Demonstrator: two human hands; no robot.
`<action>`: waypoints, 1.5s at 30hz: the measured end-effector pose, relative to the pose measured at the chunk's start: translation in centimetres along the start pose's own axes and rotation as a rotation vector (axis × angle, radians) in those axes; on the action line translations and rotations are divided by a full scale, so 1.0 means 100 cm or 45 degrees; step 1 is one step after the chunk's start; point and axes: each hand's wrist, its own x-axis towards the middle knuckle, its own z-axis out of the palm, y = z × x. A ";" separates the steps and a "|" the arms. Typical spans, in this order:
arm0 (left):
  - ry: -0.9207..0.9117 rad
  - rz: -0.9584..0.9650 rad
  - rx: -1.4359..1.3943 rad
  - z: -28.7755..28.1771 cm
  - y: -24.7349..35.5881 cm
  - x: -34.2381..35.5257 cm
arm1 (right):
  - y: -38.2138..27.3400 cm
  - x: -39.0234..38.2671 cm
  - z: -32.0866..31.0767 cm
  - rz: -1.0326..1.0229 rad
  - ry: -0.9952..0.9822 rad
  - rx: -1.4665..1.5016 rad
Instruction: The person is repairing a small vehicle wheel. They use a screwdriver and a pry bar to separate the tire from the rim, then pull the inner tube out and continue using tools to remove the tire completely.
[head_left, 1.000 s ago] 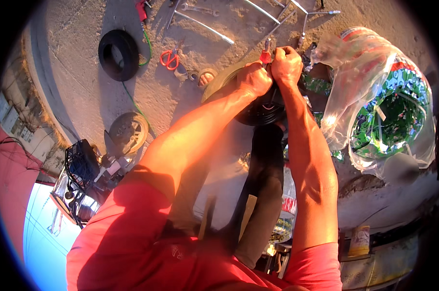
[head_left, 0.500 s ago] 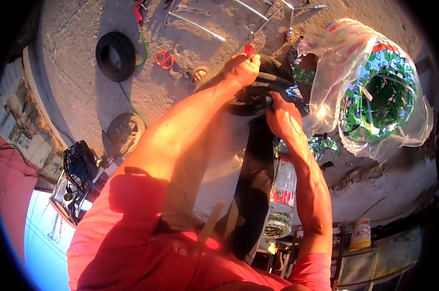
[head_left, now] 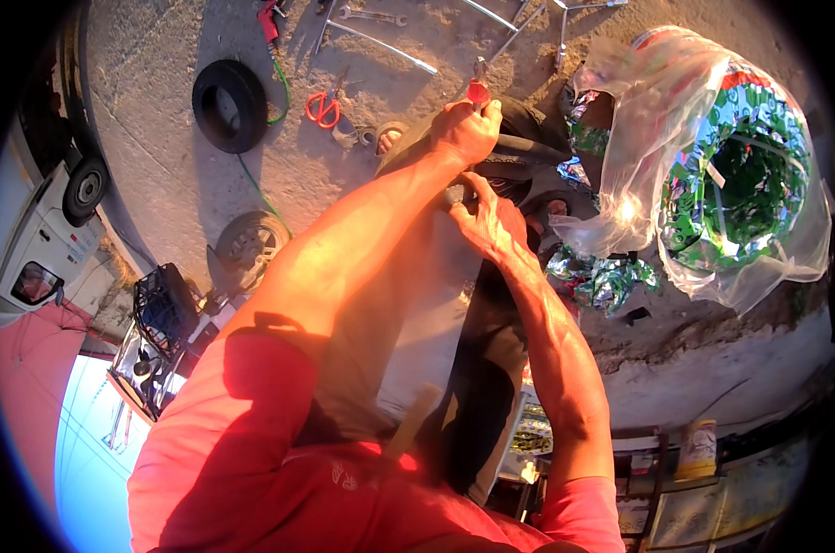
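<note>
My left hand (head_left: 465,131) is closed around a red-handled tool (head_left: 478,89) whose tip points away from me, held above a black rubber tyre (head_left: 519,152) on the ground. My right hand (head_left: 488,218) lies just below it with fingers spread, pressing on the tyre's inner edge. Both forearms reach out from my red sleeves over my grey trousers. What sits inside the tyre is hidden by my hands.
Red-handled scissors (head_left: 322,109), a spanner (head_left: 371,15) and metal rods (head_left: 385,46) lie on the sandy ground. A small black tyre (head_left: 228,104) and a wheel (head_left: 251,241) lie to the left. A clear plastic bag holding a green-wrapped tyre (head_left: 735,175) sits on the right.
My right hand let go near the tool and dropped lower onto the tyre's inner edge. My left hand stayed closed on the red-handled tool, shifting slightly right.
</note>
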 end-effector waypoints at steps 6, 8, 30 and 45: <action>0.003 0.021 0.013 0.000 0.002 0.004 | 0.002 -0.006 0.018 0.087 0.042 0.479; -0.013 0.000 0.024 -0.010 0.009 0.004 | -0.016 -0.034 0.002 0.160 0.027 0.597; -0.003 0.082 0.041 -0.012 0.006 0.000 | 0.009 -0.059 0.017 0.522 0.566 2.859; -0.123 0.187 0.148 -0.014 0.001 -0.004 | 0.034 -0.041 -0.026 0.304 0.356 1.488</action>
